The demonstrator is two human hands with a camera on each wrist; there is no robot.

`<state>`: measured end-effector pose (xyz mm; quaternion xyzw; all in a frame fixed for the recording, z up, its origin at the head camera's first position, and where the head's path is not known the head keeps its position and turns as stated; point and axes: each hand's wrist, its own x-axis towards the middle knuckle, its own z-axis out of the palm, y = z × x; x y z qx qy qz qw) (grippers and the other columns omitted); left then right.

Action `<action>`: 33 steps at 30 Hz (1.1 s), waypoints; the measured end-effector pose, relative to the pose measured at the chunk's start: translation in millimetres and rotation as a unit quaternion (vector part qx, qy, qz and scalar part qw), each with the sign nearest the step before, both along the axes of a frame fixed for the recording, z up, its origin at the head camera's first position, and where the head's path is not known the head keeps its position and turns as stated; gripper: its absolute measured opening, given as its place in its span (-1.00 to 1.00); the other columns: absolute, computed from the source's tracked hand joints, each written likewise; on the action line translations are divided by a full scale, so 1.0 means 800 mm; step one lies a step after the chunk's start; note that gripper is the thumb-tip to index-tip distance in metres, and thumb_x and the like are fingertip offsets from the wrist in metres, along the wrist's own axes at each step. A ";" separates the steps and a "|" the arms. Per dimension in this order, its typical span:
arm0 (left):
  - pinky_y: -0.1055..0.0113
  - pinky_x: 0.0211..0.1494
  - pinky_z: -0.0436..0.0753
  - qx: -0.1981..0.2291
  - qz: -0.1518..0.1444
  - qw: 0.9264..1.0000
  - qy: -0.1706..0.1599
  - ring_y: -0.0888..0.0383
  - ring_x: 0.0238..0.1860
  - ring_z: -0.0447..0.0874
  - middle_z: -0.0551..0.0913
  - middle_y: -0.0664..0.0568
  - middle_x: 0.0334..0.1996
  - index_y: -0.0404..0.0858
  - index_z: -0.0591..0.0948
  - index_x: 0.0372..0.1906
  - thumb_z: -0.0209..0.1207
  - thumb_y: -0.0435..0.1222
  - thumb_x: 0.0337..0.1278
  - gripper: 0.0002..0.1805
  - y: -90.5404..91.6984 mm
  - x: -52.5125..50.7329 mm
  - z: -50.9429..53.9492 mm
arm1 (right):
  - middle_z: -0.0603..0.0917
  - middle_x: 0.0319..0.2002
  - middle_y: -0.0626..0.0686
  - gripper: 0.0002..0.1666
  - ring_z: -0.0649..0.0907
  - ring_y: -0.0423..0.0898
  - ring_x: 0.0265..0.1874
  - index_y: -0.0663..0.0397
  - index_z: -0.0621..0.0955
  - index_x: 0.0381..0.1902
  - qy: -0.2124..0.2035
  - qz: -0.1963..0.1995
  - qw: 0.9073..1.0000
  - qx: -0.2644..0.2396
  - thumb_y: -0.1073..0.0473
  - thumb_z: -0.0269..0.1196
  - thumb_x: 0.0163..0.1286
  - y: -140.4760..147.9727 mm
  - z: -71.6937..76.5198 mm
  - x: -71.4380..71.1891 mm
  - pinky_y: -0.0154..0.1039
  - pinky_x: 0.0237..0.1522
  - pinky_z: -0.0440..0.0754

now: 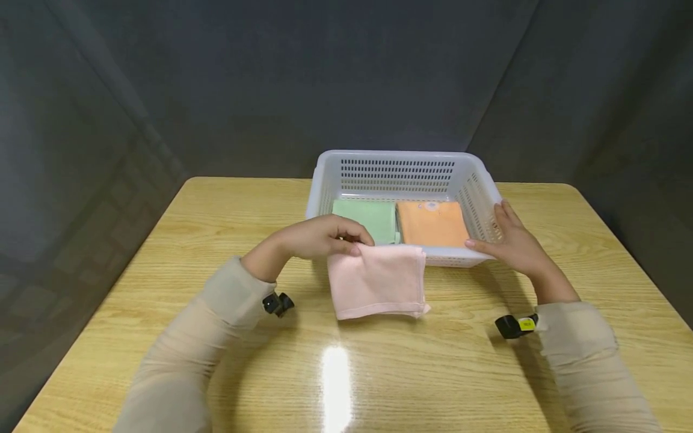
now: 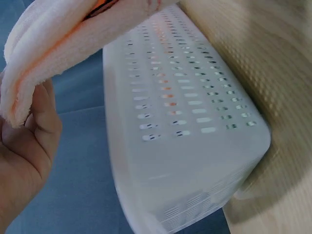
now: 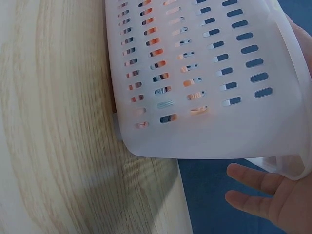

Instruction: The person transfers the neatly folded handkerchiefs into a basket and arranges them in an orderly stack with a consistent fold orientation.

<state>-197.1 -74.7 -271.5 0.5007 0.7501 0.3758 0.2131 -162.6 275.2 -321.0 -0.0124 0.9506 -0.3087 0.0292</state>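
My left hand [image 1: 327, 236] pinches the top edge of a folded pale pink towel [image 1: 379, 282] between thumb and fingers. The towel hangs in front of a white slotted plastic basket [image 1: 397, 156]; the left wrist view shows its fluffy layers [image 2: 53, 53] above the basket's front wall. Inside the basket, a folded green towel [image 1: 368, 213] lies on the left, beside a folded orange towel [image 1: 433, 224] on the right. At the basket's front right corner rests my right hand [image 1: 514, 243], thumb on the rim and fingers fairly straight along the outside.
The basket stands toward the back of a wooden table [image 1: 433, 373]. Dark grey cloth walls [image 1: 271, 90] enclose the back and both sides. A small black camera is worn at each wrist.
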 end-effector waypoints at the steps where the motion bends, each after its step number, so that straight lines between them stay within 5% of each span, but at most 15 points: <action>1: 0.38 -0.17 0.43 0.000 0.003 1.000 0.002 0.25 -0.27 0.43 0.56 0.05 -0.25 -0.30 0.56 -0.18 0.02 -0.44 0.10 -0.81 -0.001 0.000 0.002 | -0.51 0.28 0.02 0.24 -0.15 0.39 0.17 0.10 -0.37 0.29 -0.001 0.000 1.000 0.000 -0.22 0.20 0.03 0.000 0.000 0.000 0.38 -0.05 -0.07; 10: 0.37 -0.21 0.44 -0.001 0.023 1.000 0.018 0.23 -0.28 0.42 0.54 0.04 -0.26 -0.31 0.56 -0.19 0.01 -0.45 0.10 -0.81 -0.009 0.001 0.016 | -0.51 0.28 0.03 0.23 -0.18 0.38 0.18 0.09 -0.37 0.29 -0.004 0.001 1.000 -0.001 -0.22 0.20 0.04 -0.002 0.003 0.001 0.38 -0.05 -0.08; 21: 0.35 -0.30 0.46 -0.011 0.096 0.995 0.012 0.20 -0.33 0.43 0.54 0.01 -0.29 -0.28 0.58 -0.23 0.03 -0.43 0.10 -0.83 -0.022 -0.007 0.027 | -0.50 0.28 0.05 0.22 -0.20 0.37 0.18 0.11 -0.35 0.29 0.006 0.007 1.000 -0.018 -0.19 0.20 0.05 -0.001 0.000 0.000 0.38 -0.04 -0.10; 33: 0.34 -0.33 0.46 -0.015 0.124 0.991 0.040 0.19 -0.35 0.43 0.54 0.00 -0.30 -0.27 0.58 -0.21 0.01 -0.40 0.11 -0.82 -0.021 -0.018 0.040 | -0.50 0.28 0.05 0.22 -0.17 0.39 0.17 0.12 -0.36 0.29 0.004 0.004 1.000 -0.012 -0.20 0.20 0.04 -0.003 0.000 -0.003 0.38 -0.05 -0.07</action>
